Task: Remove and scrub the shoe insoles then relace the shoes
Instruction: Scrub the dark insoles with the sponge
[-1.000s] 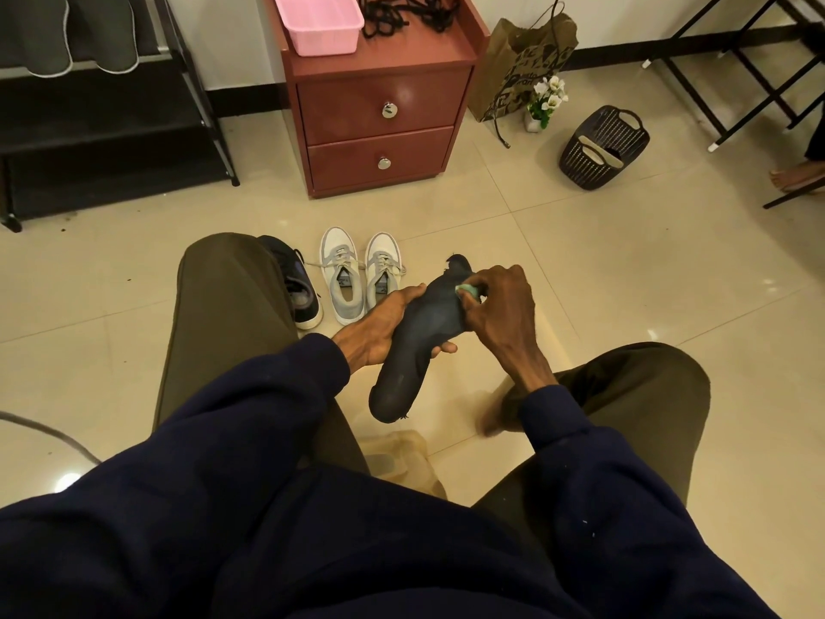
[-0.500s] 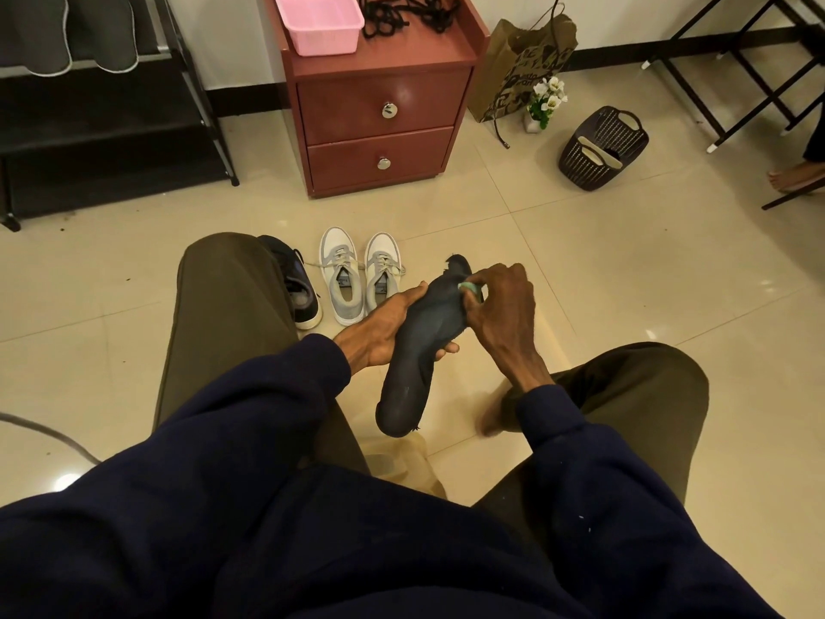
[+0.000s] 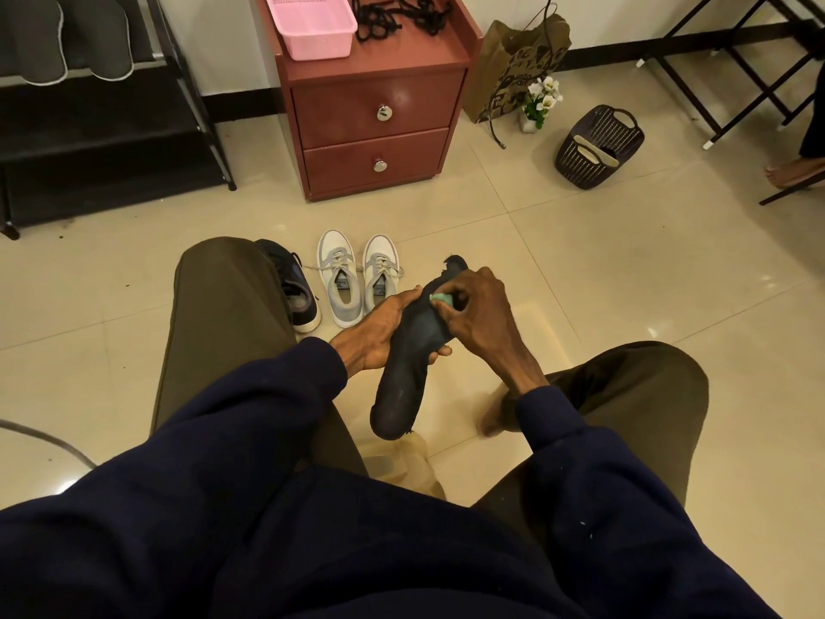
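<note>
Right hand (image 3: 475, 317) pinching green pad (image 3: 441, 298) against insole (image 3: 408, 364), left hand (image 3: 379, 335) gripping insole

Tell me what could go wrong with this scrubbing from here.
1. The insole looks frayed at its far end, right by the green scrubber; hard rubbing there may tear it further.
2. The left hand holds the insole only around its middle, in mid-air, so the near end hangs unsupported and may flex or slip.
3. The right hand pinches the small scrubber, which could pop out.
</note>
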### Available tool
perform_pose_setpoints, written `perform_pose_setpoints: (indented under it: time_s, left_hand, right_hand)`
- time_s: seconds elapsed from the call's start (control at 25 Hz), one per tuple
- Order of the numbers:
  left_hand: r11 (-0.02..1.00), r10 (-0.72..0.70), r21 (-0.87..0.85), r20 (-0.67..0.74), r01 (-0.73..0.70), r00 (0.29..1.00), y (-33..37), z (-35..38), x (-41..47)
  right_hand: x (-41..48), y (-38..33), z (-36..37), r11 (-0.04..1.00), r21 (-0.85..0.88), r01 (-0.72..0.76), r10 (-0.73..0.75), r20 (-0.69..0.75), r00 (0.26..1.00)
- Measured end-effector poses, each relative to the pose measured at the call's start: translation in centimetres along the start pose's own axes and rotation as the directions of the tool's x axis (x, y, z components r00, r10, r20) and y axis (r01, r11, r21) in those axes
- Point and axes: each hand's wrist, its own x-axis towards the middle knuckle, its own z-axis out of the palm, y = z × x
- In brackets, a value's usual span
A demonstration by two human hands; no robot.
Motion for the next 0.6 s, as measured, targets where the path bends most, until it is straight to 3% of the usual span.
perform_pose_setpoints:
  time_s: [0.2,0.4,0.52,0.6]
  left_hand:
    - [1.000,-0.010,0.011,-0.023,0.010,1.000,-0.2,-0.2,0.1]
    - [1.000,-0.004,0.003,-0.005,0.004,1.000,-0.1,-0.5,0.2]
    - [1.000,-0.019,0.018,-0.019,0.019,1.000,-0.2,-0.3,0.2]
    - [1.000,-0.011,0.026,-0.006,0.011,1.000,-0.2,0.0,0.0]
  right_hand:
    - [0.6,1.3,-0.5,0.975,-0.173,-0.140,0.127,-0.081,0.989]
    - [0.2,-0.1,0.1,0.998,-0.056,-0.015,0.014,-0.018,1.000]
    - [0.6,1.1,-0.2,0.966,-0.228,-0.118,0.112,-0.042,0.993]
    - [0.6,2.4,-0.6,0.954,-0.233,-0.190,0.180,-0.066,0.981]
